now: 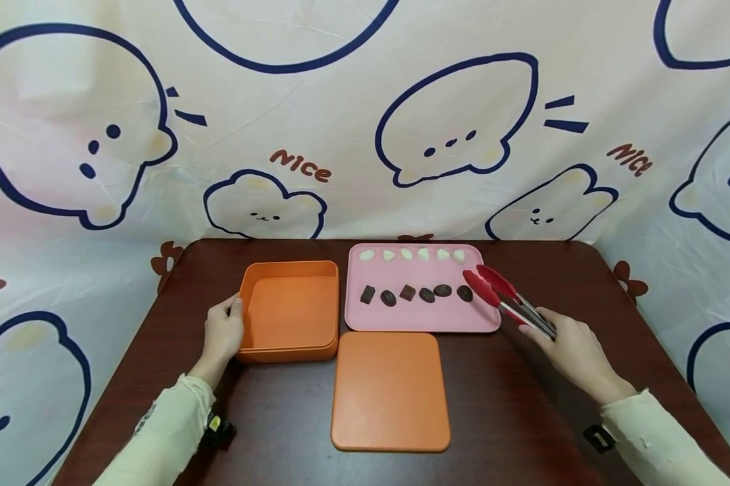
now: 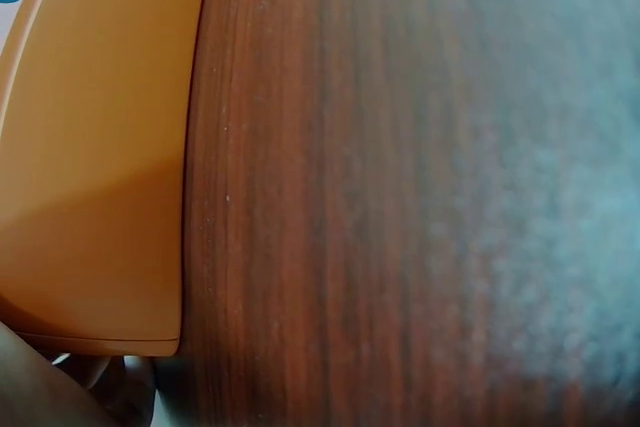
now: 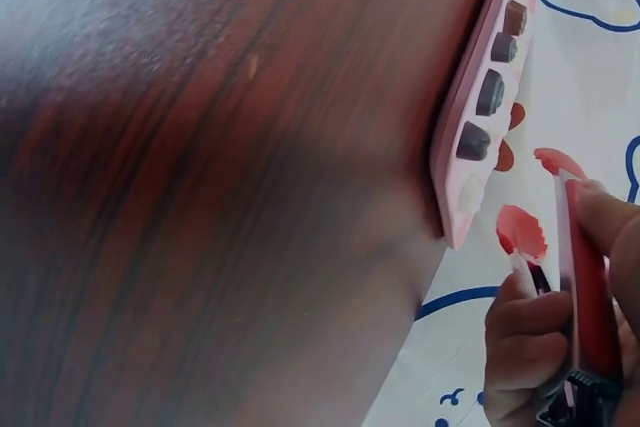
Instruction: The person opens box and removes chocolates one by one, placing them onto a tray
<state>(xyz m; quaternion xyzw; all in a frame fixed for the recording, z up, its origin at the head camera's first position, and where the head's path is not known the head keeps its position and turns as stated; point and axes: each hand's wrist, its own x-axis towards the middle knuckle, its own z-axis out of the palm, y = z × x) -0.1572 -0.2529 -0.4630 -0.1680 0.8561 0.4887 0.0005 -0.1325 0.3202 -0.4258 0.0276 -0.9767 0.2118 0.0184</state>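
The red-tipped tongs (image 1: pixel 503 294) lie in the right hand (image 1: pixel 568 347), whose fingers (image 3: pixel 528 317) curl round the metal handles; the tips stand a little apart and hover over the right end of the pink tray (image 1: pixel 365 322). Their long axis runs from the hand up and to the left, so the nearest dark chocolate (image 1: pixel 464 293) sits just left of the tips, last in a row of six, with a row of white pieces (image 1: pixel 412 255) behind. The right hand is plainly the nearer one. Left of the tray stands the orange box (image 1: pixel 290 310), empty, the left hand (image 1: pixel 223 331) resting against its outer wall with fingers relaxed. The orange lid (image 1: pixel 390 390) lies flat on the bench (image 1: pixel 498 405) in front.
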